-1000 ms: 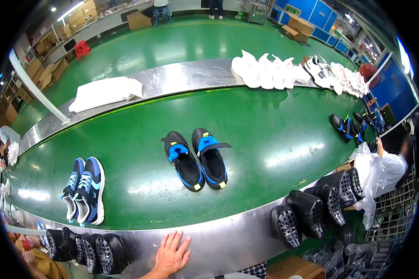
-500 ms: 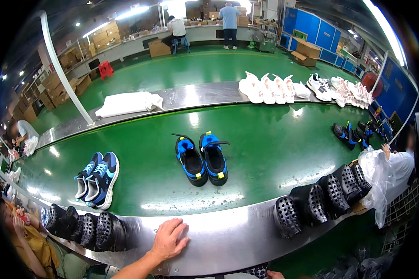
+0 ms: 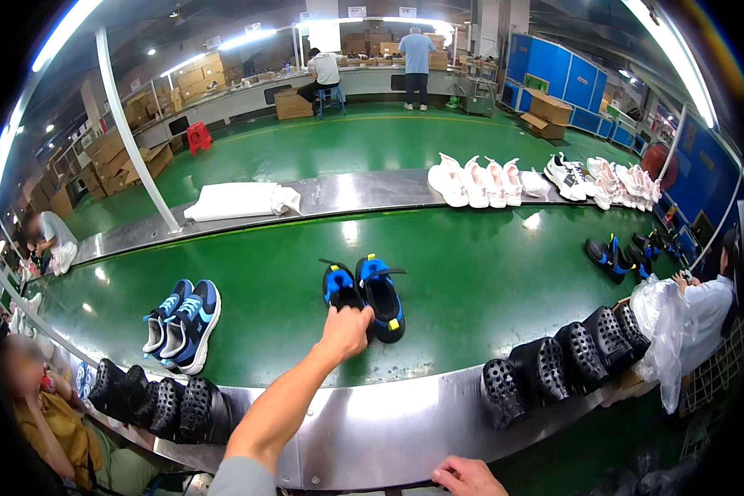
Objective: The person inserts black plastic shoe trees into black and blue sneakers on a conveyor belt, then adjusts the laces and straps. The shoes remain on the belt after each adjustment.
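A pair of black and blue shoes with yellow-green heel tabs stands on the green belt ahead of me, toes pointing away. My left hand [image 3: 347, 332] is closed at the heel of the left shoe [image 3: 339, 284], covering its back part. Just beside it stands the right shoe [image 3: 382, 302], its strap sticking out to the side. My right hand [image 3: 471, 478] is low in the picture by the near edge of the steel ledge [image 3: 372, 446]. Its fingers are loosely bent and apart, with nothing visible in them.
Blue sneakers [image 3: 186, 326] stand to the left on the belt. Black perforated clogs line the ledge at left [image 3: 167, 407] and right [image 3: 546, 364]. White and pink shoes [image 3: 475, 182] sit on the far ledge. Co-workers sit at left [image 3: 50, 405] and right [image 3: 707, 302].
My left hand has gone forward from the steel ledge to the left shoe and closed at its heel. My right hand has come further into view at the bottom.
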